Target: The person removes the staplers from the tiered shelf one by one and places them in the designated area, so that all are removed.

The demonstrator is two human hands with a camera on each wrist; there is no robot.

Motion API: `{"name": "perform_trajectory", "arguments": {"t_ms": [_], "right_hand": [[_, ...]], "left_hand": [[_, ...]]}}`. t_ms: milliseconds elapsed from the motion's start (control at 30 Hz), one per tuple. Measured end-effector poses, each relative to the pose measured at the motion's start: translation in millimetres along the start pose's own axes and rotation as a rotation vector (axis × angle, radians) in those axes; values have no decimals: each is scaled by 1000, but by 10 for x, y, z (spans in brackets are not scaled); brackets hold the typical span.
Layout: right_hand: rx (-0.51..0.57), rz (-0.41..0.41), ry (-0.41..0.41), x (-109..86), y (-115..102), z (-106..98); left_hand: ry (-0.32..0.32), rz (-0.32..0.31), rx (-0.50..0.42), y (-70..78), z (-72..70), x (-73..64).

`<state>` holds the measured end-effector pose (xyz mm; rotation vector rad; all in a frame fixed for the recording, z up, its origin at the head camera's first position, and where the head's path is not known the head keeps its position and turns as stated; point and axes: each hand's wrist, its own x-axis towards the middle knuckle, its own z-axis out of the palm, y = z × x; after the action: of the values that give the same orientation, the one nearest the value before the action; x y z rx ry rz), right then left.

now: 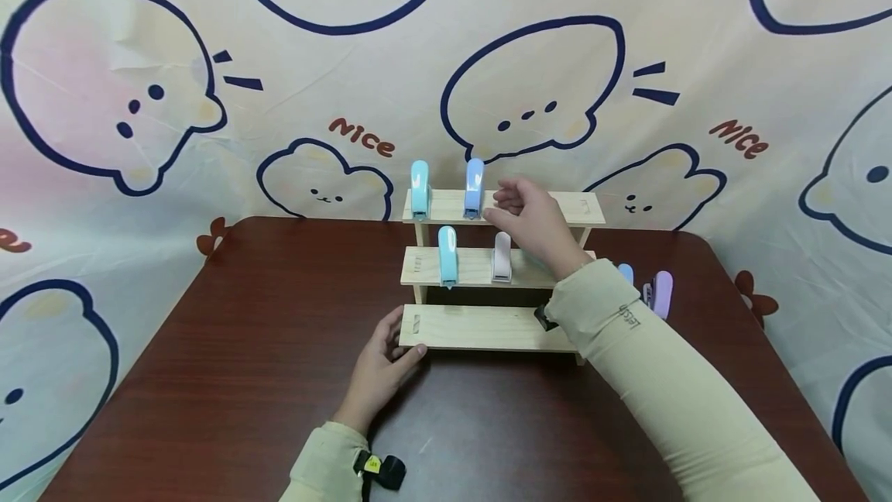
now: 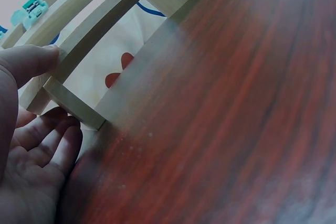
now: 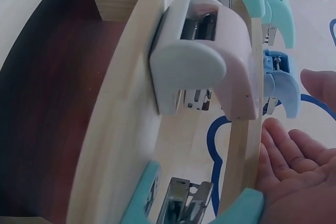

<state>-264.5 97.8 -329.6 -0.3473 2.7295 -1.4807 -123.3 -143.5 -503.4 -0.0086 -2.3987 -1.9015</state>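
Worktop [image 1: 244,378] carries a tiered wooden rack [image 1: 427,264]. Left hand [image 1: 379,370], at the rack's 8 o'clock, has its grip clamped on the bottom tier [image 1: 481,329]. Right hand [image 1: 533,219], grip apart, is just beside the blue stapler [image 1: 474,186], which stands on the top tier [image 1: 578,208] at that hand's 10 o'clock.

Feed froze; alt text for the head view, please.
The empty right hand is beside a blue stapler on the top shelf of a three-tier wooden stand; the left hand holds the bottom shelf by its left end.
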Motion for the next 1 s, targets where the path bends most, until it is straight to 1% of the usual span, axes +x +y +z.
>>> {"name": "perform_trajectory", "arguments": {"t_ms": [200, 333, 500, 567, 733, 1000], "right_hand": [[-16, 2, -21, 46, -67, 73], [12, 1, -12, 84, -109, 153], [26, 43, 47, 135, -160, 247], [10, 60, 73, 154, -175, 281], [4, 82, 101, 173, -198, 312], [59, 102, 60, 174, -219, 283]], "left_hand": [[-5, 3, -16, 2, -21, -1], [-4, 3, -17, 0, -17, -4], [1, 3, -9, 2, 3, -2], [-3, -6, -14, 1, 10, -2], [-16, -11, -35, 13, 17, -9], [-7, 8, -23, 2, -12, -15]]}}
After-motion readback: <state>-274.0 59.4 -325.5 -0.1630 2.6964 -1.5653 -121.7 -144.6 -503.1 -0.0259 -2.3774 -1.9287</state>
